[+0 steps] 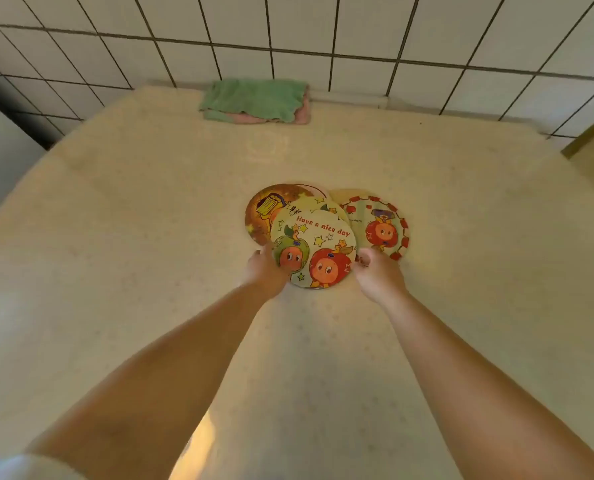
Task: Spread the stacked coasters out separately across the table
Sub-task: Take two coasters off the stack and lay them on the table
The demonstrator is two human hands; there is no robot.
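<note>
Round coasters in a loose, overlapping pile near the middle of the cream desk (115, 237). On top, the "Have a nice day" coaster (314, 251), two cartoon fruit faces on it. Beneath it to the far left, an orange-brown coaster (264, 211), partly covered. To the right, a red-bordered coaster (380, 226) with one fruit face, also partly under the top one. Slivers of other coasters at the far edge of the pile, count unclear. Left hand (264, 268) at the top coaster's near-left edge, fingers tucked under it and hidden, grip impossible to tell. Right hand (375, 271) at its near-right edge, fingers curled in, touching or just beside the rim, hold likewise unclear. Folded green cloth (254, 98) over a pink one at the far edge, against the white tiled wall (358, 29), well apart from the pile.
</note>
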